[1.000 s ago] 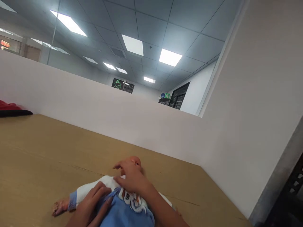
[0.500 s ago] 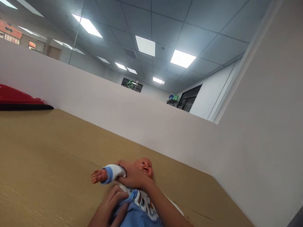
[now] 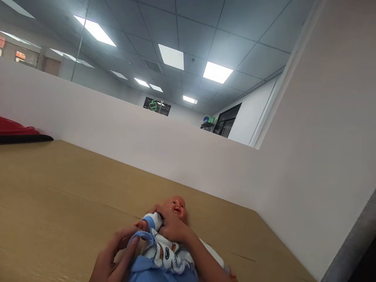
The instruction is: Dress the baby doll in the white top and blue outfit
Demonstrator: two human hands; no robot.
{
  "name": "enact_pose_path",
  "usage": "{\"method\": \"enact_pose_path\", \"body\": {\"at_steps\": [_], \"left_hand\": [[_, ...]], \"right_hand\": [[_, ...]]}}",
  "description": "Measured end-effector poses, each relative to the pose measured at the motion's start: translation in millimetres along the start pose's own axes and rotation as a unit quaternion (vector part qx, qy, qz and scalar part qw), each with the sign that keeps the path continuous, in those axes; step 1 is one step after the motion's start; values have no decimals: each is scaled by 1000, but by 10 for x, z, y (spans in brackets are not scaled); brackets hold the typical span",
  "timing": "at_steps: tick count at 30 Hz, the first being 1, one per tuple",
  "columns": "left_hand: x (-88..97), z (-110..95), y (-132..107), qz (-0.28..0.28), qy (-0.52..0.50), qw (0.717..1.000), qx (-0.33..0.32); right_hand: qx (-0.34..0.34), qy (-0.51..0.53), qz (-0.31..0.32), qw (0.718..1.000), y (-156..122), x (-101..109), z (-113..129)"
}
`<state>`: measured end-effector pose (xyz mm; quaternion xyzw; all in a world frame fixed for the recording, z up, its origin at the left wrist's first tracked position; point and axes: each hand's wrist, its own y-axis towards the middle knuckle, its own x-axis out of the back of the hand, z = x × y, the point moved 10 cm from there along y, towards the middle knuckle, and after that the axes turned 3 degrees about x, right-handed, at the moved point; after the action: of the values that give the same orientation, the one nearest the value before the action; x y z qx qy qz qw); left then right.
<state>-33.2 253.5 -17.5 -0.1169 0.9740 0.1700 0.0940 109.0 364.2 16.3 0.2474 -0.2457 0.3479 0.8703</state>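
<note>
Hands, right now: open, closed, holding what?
Left hand: closed, pinching the garment's blue edge.
Right hand: closed around the doll's sleeved arm.

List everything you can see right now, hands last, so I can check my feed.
Doll: one, orange-pink, lying on the tabletop, bottom centre
Outfit: one, blue and white, on the doll
Tabletop: one, brown, lower part of view
Red item: one, red with black edge, far left
Low wall: one, whitish, behind the tabletop
Ceiling: one, grey panels, top
Ceiling lights: several, white, overhead
Dark openings: two, black, far background
Shelf items: several, blue and green among them, beside the right opening
Left hand: one, bare, pinching the outfit's blue edge
Right hand: one, bare, gripping the doll's sleeve
</note>
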Motion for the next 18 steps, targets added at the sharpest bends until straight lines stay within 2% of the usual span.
{"method": "enact_pose_path", "body": {"at_steps": [4,7,10,12,15,18], "left_hand": [[14,83,107,21,-28,999,5],[37,108,153,11,-45,999,1],[32,120,159,5,-90,995,38],[-11,91,159,26,-112,991,63],[-45,-15,178,54,-102,991,67],[-30,-63,201,37,-108,990,80]], "right_hand": [[8,15,10,1000,-15,-31,5],[12,7,18,1000,-25,-72,70],[15,-3,26,1000,-39,-103,150],[15,-10,32,999,-47,-112,186],[14,-17,36,999,-53,-109,194],[8,-18,37,999,-52,-113,166]]}}
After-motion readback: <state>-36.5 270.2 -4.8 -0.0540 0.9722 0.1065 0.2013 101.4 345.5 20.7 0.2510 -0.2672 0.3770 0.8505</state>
